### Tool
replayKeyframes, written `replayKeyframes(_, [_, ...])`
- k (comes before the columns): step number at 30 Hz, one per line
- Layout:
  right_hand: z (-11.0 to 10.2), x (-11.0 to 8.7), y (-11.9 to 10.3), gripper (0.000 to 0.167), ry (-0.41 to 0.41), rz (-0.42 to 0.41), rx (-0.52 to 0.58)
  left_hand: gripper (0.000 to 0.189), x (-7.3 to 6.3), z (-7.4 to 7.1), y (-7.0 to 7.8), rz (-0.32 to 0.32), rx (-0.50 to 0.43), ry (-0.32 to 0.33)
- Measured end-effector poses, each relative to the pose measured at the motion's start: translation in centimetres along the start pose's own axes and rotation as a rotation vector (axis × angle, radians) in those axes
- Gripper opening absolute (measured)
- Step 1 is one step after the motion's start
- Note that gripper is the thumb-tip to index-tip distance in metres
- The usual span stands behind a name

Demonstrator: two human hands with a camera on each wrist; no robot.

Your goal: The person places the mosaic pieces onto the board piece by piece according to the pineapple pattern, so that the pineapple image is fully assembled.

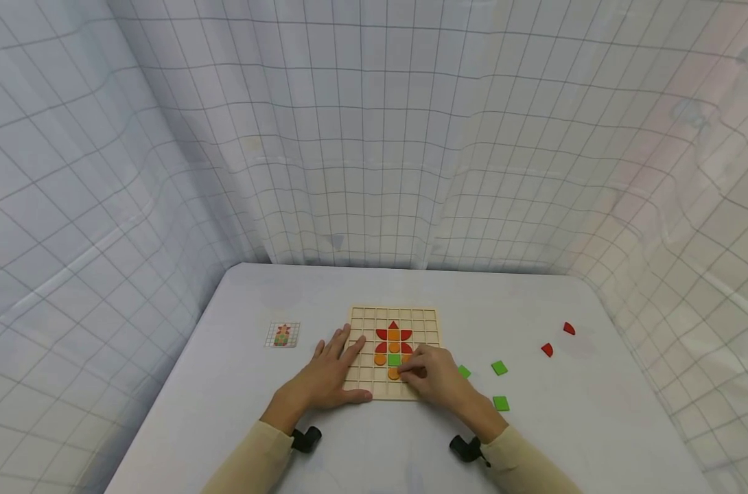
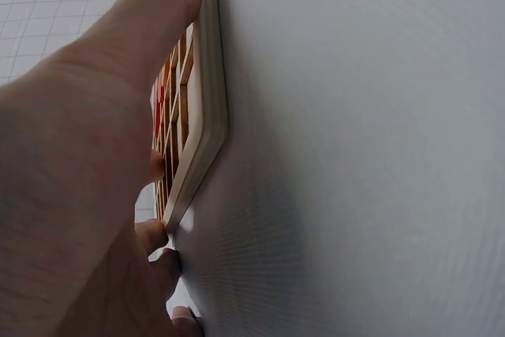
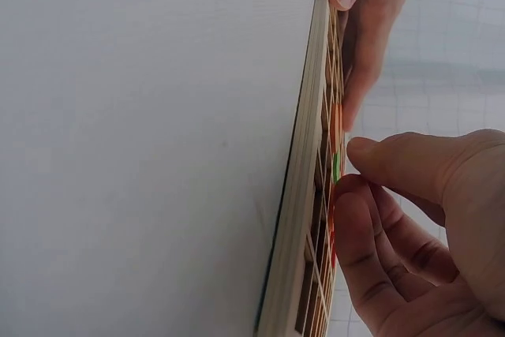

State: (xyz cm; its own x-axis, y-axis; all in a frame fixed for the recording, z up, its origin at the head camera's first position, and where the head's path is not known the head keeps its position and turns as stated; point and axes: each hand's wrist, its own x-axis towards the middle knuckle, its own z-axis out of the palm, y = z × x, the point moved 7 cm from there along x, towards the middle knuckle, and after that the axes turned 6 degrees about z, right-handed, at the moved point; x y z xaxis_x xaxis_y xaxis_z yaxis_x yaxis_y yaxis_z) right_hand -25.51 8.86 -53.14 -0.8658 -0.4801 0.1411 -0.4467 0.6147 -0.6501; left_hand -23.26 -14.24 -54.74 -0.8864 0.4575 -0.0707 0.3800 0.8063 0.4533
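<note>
A square wooden grid board lies on the white table with a pattern of coloured pieces in its cells. My left hand rests spread on its left side, the thumb along the near edge. The right hand bends over the board's lower right part, thumb and forefinger pinching at the right side of an orange disc. That disc sits below a green square. Further up are an orange square, another orange disc, red rounded pieces and a red triangle. The right hand partly covers one more orange disc.
Left of the board lies a small pattern card. Loose green squares are scattered right of the right hand, and two red quarter-circles lie farther right. Gridded white curtains surround the table.
</note>
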Motion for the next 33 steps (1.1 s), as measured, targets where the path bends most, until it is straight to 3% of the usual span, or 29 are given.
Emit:
replayKeyframes(13, [-2.0,-1.7,2.7,0.012,0.069,0.093,-0.031,0.118,0.0,0.0,0.0,-0.001,-0.01,0.003])
replayKeyframes(24, [-4.3,-3.7,4.8,0.028,0.15,0.179,-0.066,0.12,0.0,0.0,-0.1,-0.006,-0.001,0.005])
replayKeyframes(33, [-5.5,-4.7,6.3,0.042,0.17,0.26,-0.182,0.12,0.0,0.1,-0.2,-0.004,-0.001,-0.007])
